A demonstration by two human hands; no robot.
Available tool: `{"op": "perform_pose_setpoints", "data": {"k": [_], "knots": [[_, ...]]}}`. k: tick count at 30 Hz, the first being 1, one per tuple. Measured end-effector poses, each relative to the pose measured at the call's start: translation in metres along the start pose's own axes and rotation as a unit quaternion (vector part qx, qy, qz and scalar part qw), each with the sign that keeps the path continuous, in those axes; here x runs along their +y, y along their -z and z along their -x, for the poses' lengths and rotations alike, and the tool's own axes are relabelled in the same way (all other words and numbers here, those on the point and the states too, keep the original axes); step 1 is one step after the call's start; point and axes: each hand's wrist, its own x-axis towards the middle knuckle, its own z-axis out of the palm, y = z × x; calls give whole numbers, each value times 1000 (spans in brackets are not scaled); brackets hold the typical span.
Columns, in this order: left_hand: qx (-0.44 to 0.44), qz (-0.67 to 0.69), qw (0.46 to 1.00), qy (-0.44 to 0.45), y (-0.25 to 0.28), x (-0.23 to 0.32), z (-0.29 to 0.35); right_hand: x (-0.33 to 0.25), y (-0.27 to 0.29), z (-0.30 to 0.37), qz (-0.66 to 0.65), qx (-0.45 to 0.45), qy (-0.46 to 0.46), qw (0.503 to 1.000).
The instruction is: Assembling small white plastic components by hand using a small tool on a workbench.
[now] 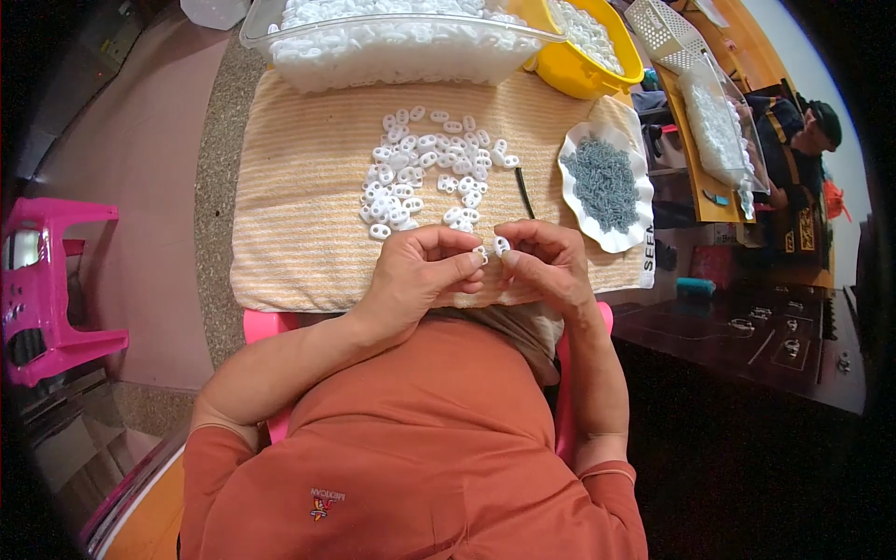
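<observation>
My left hand pinches a small white plastic piece between thumb and fingers, mostly covered by the fingertips. Close beside it, my right hand holds an oval white two-hole plastic piece upright between thumb and forefinger. Beyond the hands, a loose pile of similar white two-hole pieces lies on a striped beige towel. To the right of the pile is a thin black stick. A white wavy-rimmed plate holds many tiny grey parts, too small to make out.
At the far edge stand a clear bin full of white pieces and a yellow basin with more. A pink stool is at left. On the right, a person sits by another clear bin and a dark cabinet.
</observation>
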Motion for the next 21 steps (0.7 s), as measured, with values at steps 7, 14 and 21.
{"op": "perform_pose_setpoints", "data": {"k": [7,14,21], "knots": [[5,1,1000,3,-1,1,1,0,0,0,16,0,2,1000],[-10,-5,1000,6,-1,1,0,0,1,2,11,3,0,1000],[3,0,1000,1,-1,1,0,1,1,0,8,-2,2,1000]]}}
